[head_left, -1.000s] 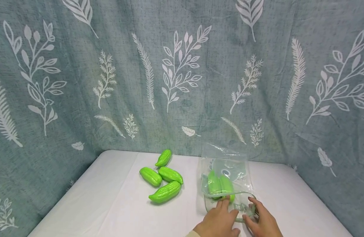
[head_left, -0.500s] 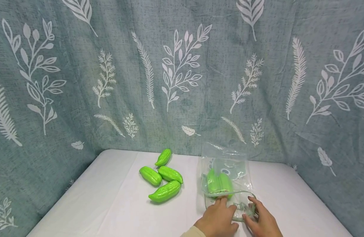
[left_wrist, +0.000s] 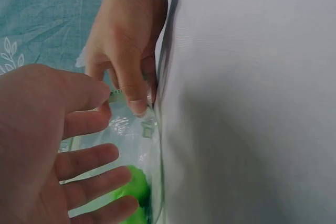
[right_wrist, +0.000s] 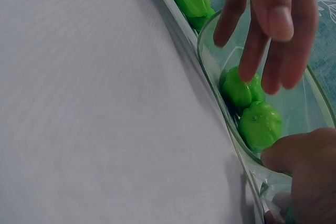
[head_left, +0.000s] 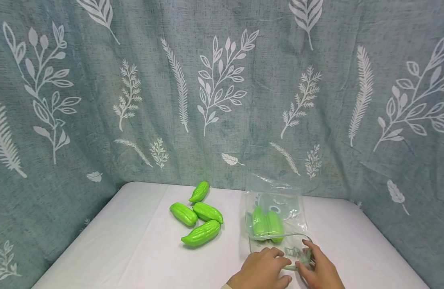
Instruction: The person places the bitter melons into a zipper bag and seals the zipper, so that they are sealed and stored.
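A clear plastic zip bag (head_left: pixel 290 239) with a green rim and a pale green cartoon print lies on the table at the right in the head view. Inside it, side by side, are two bright green bitter melons (head_left: pixel 274 224), their ends showing through the open mouth in the right wrist view. My right hand (head_left: pixel 321 267) pinches the bag's right rim between thumb and fingers. Just in front of the mouth, my left hand (head_left: pixel 263 269) holds nothing; its fingers (left_wrist: pixel 94 182) are spread and relaxed in the left wrist view, over the bag.
Several loose bitter melons (head_left: pixel 201 233) lie in a group left of the bag. A white cloth covers the table (head_left: pixel 142 257). Behind and beside it hangs a teal curtain (head_left: pixel 222 100) with white leaf prints.
My left hand has drawn back from the bag's mouth toward me, away from the ends of the two melons inside. My right hand stays at the bag's rim.
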The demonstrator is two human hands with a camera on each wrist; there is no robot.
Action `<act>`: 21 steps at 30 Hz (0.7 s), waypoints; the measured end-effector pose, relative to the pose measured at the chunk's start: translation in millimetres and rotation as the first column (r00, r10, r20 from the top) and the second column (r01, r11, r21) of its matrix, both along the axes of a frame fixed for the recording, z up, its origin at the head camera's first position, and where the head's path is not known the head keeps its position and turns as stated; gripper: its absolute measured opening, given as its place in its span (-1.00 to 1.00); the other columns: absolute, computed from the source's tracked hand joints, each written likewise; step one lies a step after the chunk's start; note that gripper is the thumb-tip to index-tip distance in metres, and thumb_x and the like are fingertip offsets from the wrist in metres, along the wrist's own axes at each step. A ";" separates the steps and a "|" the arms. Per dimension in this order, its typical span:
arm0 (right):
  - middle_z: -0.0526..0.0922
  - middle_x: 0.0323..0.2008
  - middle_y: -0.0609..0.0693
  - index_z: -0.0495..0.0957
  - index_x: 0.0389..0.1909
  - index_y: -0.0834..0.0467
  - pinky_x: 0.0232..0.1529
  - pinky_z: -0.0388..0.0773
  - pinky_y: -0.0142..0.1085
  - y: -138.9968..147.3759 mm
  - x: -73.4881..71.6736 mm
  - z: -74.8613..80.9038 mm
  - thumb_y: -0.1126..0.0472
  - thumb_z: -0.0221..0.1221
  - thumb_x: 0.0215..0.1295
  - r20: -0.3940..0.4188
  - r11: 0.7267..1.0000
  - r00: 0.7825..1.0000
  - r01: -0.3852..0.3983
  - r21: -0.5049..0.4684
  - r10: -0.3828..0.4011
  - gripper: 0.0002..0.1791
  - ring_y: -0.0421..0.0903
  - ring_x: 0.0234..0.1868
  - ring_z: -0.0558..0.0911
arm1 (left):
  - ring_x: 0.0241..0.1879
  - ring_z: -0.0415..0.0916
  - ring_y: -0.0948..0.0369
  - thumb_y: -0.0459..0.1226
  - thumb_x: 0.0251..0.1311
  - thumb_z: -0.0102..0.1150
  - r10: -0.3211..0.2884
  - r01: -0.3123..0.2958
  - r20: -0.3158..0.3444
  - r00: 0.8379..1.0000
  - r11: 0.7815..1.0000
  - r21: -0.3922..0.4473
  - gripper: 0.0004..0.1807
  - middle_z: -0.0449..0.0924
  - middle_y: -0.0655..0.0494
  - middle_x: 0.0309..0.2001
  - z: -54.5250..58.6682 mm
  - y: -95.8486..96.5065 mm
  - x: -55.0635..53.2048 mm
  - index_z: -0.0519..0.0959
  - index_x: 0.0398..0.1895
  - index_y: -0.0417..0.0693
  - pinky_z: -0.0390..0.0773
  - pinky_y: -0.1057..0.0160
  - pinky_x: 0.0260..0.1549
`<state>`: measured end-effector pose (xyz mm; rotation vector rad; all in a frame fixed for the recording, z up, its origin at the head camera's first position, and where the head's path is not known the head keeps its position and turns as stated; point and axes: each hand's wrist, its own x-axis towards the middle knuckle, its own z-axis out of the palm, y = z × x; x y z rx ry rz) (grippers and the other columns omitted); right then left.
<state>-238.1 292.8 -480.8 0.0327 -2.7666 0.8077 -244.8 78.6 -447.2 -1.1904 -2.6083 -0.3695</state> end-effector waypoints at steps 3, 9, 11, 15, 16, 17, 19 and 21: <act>0.61 0.05 0.34 0.30 0.35 0.28 0.07 0.49 0.21 0.0 0.4 0.7 0.18 0.40 0.14 0.001 1.000 1.000 -0.003 -0.002 0.003 -0.22 0.34 0.09 0.58 | -0.04 0.54 0.44 0.07 0.29 0.22 -0.021 0.022 -0.028 0.999 0.999 0.036 -0.66 0.61 0.40 0.01 3.1 -6.9 2.5 0.67 0.09 0.30 0.55 0.39 -0.35; 0.61 0.06 0.34 0.30 0.35 0.28 0.08 0.49 0.20 -0.8 0.0 -0.2 0.17 0.40 0.15 0.003 1.000 1.000 -0.007 -0.015 0.007 -0.22 0.33 0.10 0.57 | -0.21 0.54 0.54 0.02 0.30 0.23 -0.031 0.030 0.012 0.999 0.996 0.083 -0.72 0.65 0.48 -0.17 4.9 -20.5 3.9 0.71 0.01 0.29 0.49 0.46 -0.44; 0.61 0.06 0.34 0.31 0.35 0.28 0.08 0.49 0.20 -1.2 -0.3 -0.3 0.16 0.40 0.15 0.002 1.000 1.000 -0.009 -0.019 0.009 -0.22 0.33 0.11 0.57 | -0.27 0.52 0.56 0.01 0.29 0.24 -0.023 0.021 0.026 0.999 0.995 0.102 -0.74 0.64 0.49 -0.23 4.9 -24.9 4.5 0.72 -0.01 0.29 0.46 0.46 -0.48; 0.60 0.08 0.34 0.30 0.36 0.27 0.10 0.47 0.21 -1.2 -0.1 0.6 0.15 0.40 0.16 0.012 1.000 1.000 -0.002 -0.020 0.003 -0.22 0.34 0.13 0.56 | -0.34 0.48 0.59 -0.01 0.28 0.24 -0.019 0.018 0.010 1.000 0.989 0.145 -0.76 0.64 0.49 -0.27 5.5 -33.4 6.2 0.73 -0.04 0.27 0.40 0.49 -0.51; 0.59 0.09 0.34 0.30 0.36 0.27 0.11 0.47 0.21 -1.1 0.1 0.9 0.16 0.40 0.17 0.017 1.000 1.000 0.000 -0.023 0.000 -0.22 0.34 0.13 0.55 | -0.35 0.47 0.59 -0.02 0.29 0.24 -0.021 0.019 0.007 1.000 0.987 0.157 -0.76 0.64 0.49 -0.27 5.9 -35.7 6.6 0.73 -0.05 0.26 0.38 0.50 -0.51; 0.59 0.09 0.34 0.30 0.36 0.27 0.11 0.46 0.22 -1.0 0.1 1.1 0.15 0.40 0.17 0.022 1.000 1.000 0.003 -0.024 -0.002 -0.22 0.34 0.14 0.55 | -0.34 0.46 0.59 -0.03 0.30 0.23 -0.026 0.024 0.007 1.000 0.985 0.172 -0.77 0.64 0.49 -0.27 6.2 -37.8 6.6 0.73 -0.05 0.23 0.38 0.51 -0.50; 0.58 0.10 0.35 0.30 0.37 0.27 0.12 0.45 0.22 -0.9 0.1 1.0 0.16 0.40 0.17 0.031 0.999 1.000 0.007 -0.032 -0.006 -0.22 0.34 0.15 0.54 | -0.34 0.47 0.60 -0.05 0.29 0.22 -0.025 0.025 -0.002 1.000 0.979 0.203 -0.78 0.65 0.48 -0.28 6.8 -42.2 6.6 0.74 -0.07 0.20 0.38 0.53 -0.48; 0.58 0.11 0.36 0.30 0.37 0.28 0.13 0.44 0.23 -1.1 0.1 1.1 0.16 0.40 0.17 0.039 0.999 0.999 0.010 -0.037 -0.009 -0.22 0.35 0.16 0.53 | -0.33 0.47 0.60 -0.09 0.28 0.23 -0.025 0.025 -0.005 1.000 0.968 0.248 -0.79 0.65 0.47 -0.30 7.6 -46.9 6.2 0.75 -0.10 0.17 0.40 0.54 -0.47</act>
